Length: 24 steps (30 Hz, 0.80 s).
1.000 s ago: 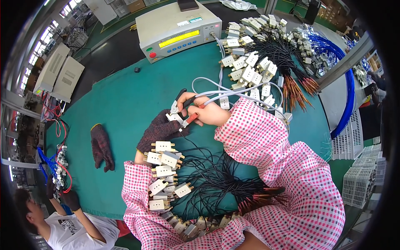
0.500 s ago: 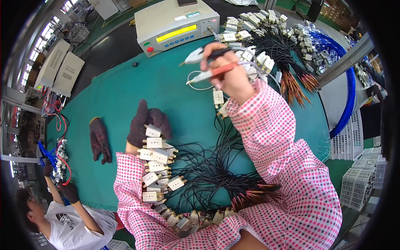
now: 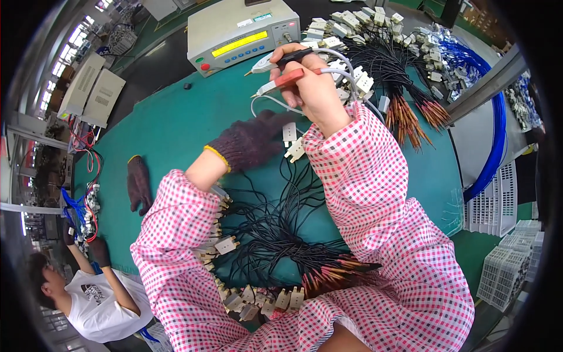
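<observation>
**Two probes in the right hand, gloved left hand beside white plugs**

In the head view, the right hand (image 3: 308, 85), bare, is at upper centre, its grip closed around a black probe (image 3: 293, 57) and a red probe (image 3: 285, 80). Both have whitish front ends and metal tips pointing left, well apart from the plugs below; grey leads (image 3: 343, 56) curve away from their rear ends.

The left hand (image 3: 249, 144), in a dark knitted glove with a yellow cuff edge, lies left of centre. Its fingers are blurred and reach right, next to a white plug (image 3: 290, 135); whether this grip is released or grasping cannot be told. A second white plug (image 3: 295, 150) sits just below the first.

Black cords (image 3: 284, 226) spread over the green desk (image 3: 176, 117) at lower centre, with more white plugs along the left sleeve. A tester with a yellow display (image 3: 240, 38) stands at the top, a spare glove (image 3: 138, 182) lies at left, and a co-worker (image 3: 105, 305) occupies the lower left.
</observation>
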Each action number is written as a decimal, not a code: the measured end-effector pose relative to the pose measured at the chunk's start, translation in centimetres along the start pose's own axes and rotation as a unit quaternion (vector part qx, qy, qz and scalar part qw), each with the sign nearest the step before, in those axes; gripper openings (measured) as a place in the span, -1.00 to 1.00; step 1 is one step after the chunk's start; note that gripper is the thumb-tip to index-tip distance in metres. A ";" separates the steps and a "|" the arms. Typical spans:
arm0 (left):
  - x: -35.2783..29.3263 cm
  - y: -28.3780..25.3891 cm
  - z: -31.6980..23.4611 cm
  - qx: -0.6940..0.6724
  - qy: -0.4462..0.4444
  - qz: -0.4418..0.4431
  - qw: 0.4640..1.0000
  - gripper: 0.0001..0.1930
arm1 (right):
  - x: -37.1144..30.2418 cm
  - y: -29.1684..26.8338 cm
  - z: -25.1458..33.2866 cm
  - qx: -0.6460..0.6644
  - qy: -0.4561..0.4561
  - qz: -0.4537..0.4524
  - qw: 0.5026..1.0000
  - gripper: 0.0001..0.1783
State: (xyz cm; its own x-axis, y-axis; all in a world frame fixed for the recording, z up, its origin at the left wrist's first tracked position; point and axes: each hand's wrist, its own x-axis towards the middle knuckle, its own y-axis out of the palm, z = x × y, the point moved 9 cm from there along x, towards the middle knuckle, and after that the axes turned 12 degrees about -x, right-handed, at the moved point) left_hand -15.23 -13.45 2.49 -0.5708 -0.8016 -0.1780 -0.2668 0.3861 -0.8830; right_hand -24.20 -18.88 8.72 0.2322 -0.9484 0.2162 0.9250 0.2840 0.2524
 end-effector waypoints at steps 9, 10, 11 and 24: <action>-1.1 0.3 3.0 0.025 0.032 -0.041 0.998 -0.44 | 0.1 0.7 -1.7 -0.023 0.043 0.022 0.999 -0.73; -1.9 -0.4 3.6 0.025 0.030 -0.041 0.998 -0.44 | 0.1 1.2 -2.3 -0.045 0.062 0.036 0.996 -0.74; -2.3 -0.7 4.7 -0.022 -0.026 -0.008 0.999 -0.45 | 0.0 1.5 -2.4 -0.072 0.064 0.037 0.995 -0.77; -7.6 1.9 13.1 -0.544 -0.098 -0.025 0.833 -0.46 | -2.8 8.6 -10.1 -0.102 0.120 0.274 0.949 -0.74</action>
State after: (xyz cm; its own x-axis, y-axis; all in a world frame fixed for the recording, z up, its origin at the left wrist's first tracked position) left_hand -1.26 -12.57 -3.49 -0.4286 -0.8466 -0.3155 -0.8932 0.4496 0.0069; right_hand -13.88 -15.22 0.70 0.7343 -0.6779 0.0354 0.6788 0.7338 -0.0285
